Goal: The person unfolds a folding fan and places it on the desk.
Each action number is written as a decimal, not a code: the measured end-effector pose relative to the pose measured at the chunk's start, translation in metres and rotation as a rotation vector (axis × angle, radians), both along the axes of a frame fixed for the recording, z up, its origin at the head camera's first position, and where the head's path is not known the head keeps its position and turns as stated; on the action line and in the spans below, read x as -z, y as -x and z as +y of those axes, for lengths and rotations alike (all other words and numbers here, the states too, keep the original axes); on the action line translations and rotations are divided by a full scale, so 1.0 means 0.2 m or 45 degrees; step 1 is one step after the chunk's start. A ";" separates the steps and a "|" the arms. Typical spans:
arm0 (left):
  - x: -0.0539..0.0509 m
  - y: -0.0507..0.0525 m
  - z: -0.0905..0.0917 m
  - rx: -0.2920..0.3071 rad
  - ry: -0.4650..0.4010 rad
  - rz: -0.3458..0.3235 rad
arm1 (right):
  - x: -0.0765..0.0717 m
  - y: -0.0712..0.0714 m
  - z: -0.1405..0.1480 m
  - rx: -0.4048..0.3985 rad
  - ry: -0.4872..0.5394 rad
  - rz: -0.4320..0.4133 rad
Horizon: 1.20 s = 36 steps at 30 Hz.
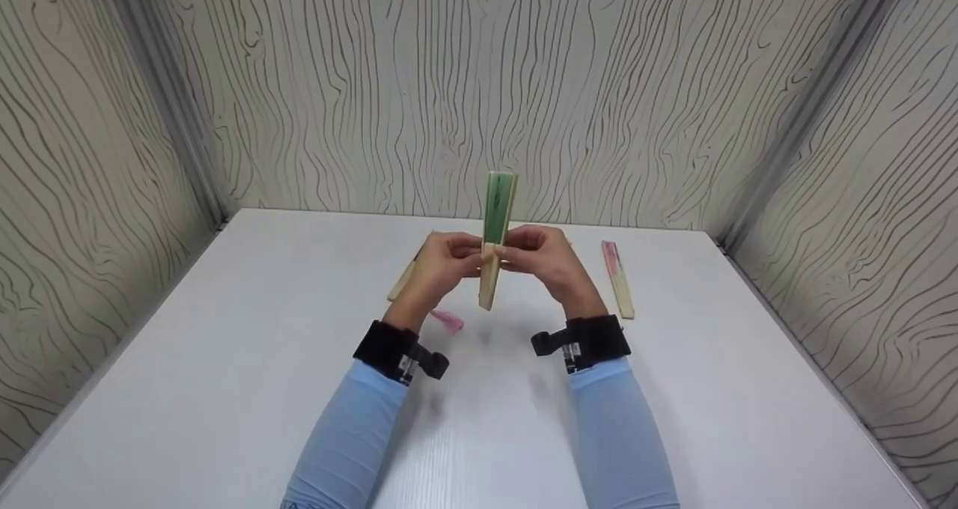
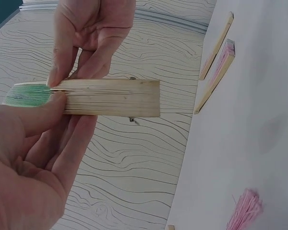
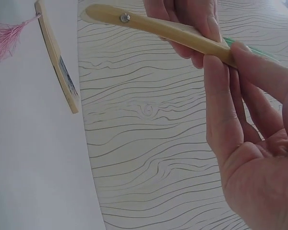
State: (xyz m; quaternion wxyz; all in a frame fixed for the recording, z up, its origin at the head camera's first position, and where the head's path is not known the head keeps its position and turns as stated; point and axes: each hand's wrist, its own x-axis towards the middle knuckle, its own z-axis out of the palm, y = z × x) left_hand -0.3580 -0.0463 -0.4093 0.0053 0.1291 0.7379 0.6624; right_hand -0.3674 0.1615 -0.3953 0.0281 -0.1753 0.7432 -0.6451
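A folded green hand fan [image 1: 499,208] with pale wooden ribs stands nearly upright above the white table, between both hands. My left hand [image 1: 443,266] pinches its left side around mid-length. On the opposite side, my right hand [image 1: 548,260] pinches it at about the same height. The left wrist view shows the stacked rib edges [image 2: 110,98] and both thumbs against them. A shiny rivet [image 3: 125,17] shows near the handle end in the right wrist view.
Behind the left hand lies another folded fan [image 1: 401,281] with a pink tassel [image 1: 449,320]. A pink-patterned folded fan [image 1: 618,281] lies to the right; the left wrist view shows one more folded fan [image 2: 216,46] beside it. Wood-grain panels [image 1: 449,97] enclose the table [image 1: 224,359].
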 end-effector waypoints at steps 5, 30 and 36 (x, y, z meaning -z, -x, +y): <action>0.01 0.01 0.01 -0.006 0.007 0.002 | 0.01 0.00 0.01 0.008 0.010 -0.021; 0.05 0.01 0.01 -0.027 -0.070 -0.057 | 0.05 0.02 0.02 0.028 0.071 -0.077; 0.03 0.02 0.02 -0.022 -0.058 -0.054 | 0.05 0.03 0.03 0.041 0.088 -0.085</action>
